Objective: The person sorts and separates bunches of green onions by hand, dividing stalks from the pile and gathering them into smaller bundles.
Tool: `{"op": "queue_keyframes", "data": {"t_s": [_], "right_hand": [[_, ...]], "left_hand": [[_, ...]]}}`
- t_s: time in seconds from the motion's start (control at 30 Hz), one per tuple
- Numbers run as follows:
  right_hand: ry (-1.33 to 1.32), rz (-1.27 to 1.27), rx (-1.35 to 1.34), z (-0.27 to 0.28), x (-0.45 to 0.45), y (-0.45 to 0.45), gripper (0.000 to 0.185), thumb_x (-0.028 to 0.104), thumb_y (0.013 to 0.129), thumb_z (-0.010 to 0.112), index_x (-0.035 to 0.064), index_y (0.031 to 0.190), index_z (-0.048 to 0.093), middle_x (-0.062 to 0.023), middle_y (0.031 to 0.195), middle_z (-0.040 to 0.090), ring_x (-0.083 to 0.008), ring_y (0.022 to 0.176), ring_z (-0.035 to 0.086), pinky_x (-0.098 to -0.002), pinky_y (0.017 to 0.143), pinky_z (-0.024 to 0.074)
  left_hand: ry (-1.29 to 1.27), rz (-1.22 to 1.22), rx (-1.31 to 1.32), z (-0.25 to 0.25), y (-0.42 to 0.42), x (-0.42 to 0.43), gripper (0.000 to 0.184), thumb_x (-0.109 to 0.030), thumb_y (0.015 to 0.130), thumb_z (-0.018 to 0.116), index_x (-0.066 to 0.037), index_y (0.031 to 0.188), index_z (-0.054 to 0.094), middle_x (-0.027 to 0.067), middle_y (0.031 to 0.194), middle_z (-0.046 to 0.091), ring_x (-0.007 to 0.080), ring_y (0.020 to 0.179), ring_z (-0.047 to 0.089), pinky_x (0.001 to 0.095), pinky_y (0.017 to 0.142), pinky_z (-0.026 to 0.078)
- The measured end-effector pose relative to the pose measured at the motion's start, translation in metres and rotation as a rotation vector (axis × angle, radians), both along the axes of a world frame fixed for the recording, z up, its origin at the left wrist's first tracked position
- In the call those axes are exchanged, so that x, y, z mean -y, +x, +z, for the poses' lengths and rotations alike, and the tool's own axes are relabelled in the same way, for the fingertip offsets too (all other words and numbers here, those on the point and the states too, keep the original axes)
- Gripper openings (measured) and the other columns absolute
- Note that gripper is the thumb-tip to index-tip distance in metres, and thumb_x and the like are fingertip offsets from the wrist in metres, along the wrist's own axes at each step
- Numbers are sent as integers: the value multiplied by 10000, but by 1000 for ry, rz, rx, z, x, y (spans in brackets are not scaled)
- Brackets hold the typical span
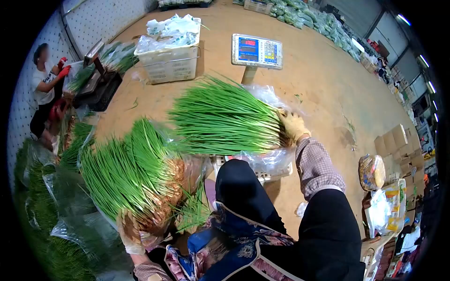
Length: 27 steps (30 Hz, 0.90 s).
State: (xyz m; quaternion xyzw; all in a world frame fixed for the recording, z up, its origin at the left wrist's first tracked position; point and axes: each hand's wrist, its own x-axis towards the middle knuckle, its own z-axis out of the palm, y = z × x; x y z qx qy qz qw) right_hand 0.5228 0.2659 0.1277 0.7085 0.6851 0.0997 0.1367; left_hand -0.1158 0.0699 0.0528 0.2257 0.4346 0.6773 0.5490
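Observation:
A thick bunch of green onions (225, 119) lies across the scale in front of me on clear plastic, its roots to the right. My right hand (293, 125), in a pale glove, grips the root end of this bunch. A second, looser pile of green onions (133, 171) rests at the left, with brown roots toward me. At the lower edge of that pile my left hand (129, 232), also gloved, has its fingers closed around some stalks; the fingertips are partly hidden. The scale's display (257, 51) stands behind the bunch with lit red digits.
A white crate (168, 63) with plastic bags stands behind. Bagged greens (70, 229) fill the left side. Another person in red gloves (47, 82) works beside a second scale (98, 84). Cardboard boxes (398, 145) and a plastic-wrapped bundle (371, 172) are at the right.

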Motion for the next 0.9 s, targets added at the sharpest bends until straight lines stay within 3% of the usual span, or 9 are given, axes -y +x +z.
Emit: {"op": "queue_keyframes", "data": {"t_s": [0.23,0.3,0.37,0.47,0.5,0.53,0.67,0.77,0.9], "right_hand": [[140,-78,-185,-16,8,-21,660,59,720,501,34,1333,258,-197,1314,359,-363,1197,362,-436,986,313],[221,88,-195,-10,7,-48,625,66,704,517,-8,1288,307,-201,1257,400,-350,1180,375,-418,970,336],[260,227,-271,-15,5,-84,601,34,687,515,-15,1260,343,-217,1222,424,-357,1130,416,-412,956,361],[420,511,-713,-5,22,-162,524,-41,652,475,-26,1175,436,-224,1163,482,-375,1073,469,-412,943,380],[473,617,-783,-8,32,-190,526,-48,642,485,-31,1166,443,-230,1165,483,-380,1080,467,-414,945,380],[393,616,-875,6,50,-221,515,-42,645,486,-36,1158,447,-238,1153,486,-380,1074,471,-413,955,371],[-7,776,-952,-65,109,-327,427,26,658,518,-23,1082,507,-175,946,548,-321,910,542,-404,773,462],[-339,880,-794,-123,172,-356,331,84,669,542,7,987,595,-185,959,578,-316,875,571,-396,713,485],[-677,836,-695,-133,178,-347,213,87,666,551,18,841,649,-175,852,626,-323,792,610,-406,643,492]], "left_hand": [[-75,-82,-52,24,49,23,613,-358,790,627,-44,1270,411,85,1139,529,196,1066,500,330,951,366],[-99,-110,-7,21,56,27,427,-211,814,620,-26,1179,502,87,1009,593,192,966,556,302,827,455],[-196,-69,-53,17,67,33,350,-191,816,618,-28,1116,542,60,946,609,187,871,583,287,771,478],[-264,-231,-52,-44,56,50,255,-210,821,619,-40,1006,579,30,888,616,160,764,594,241,648,471],[-477,-211,-111,-46,60,56,220,-188,835,597,-39,995,579,37,881,611,152,746,582,227,617,453],[-500,-205,-196,-55,65,60,221,-164,837,589,-27,1010,575,45,886,609,142,742,574,229,622,454],[-517,-242,-711,-62,85,75,324,-101,822,598,27,1111,526,78,960,597,137,848,556,260,755,461],[-481,-207,-707,-92,73,87,308,-112,820,602,29,1084,533,96,987,595,158,867,555,271,800,447],[-530,-205,-756,-75,76,89,307,-120,817,605,33,1073,534,104,999,592,169,875,558,280,806,447]]}}
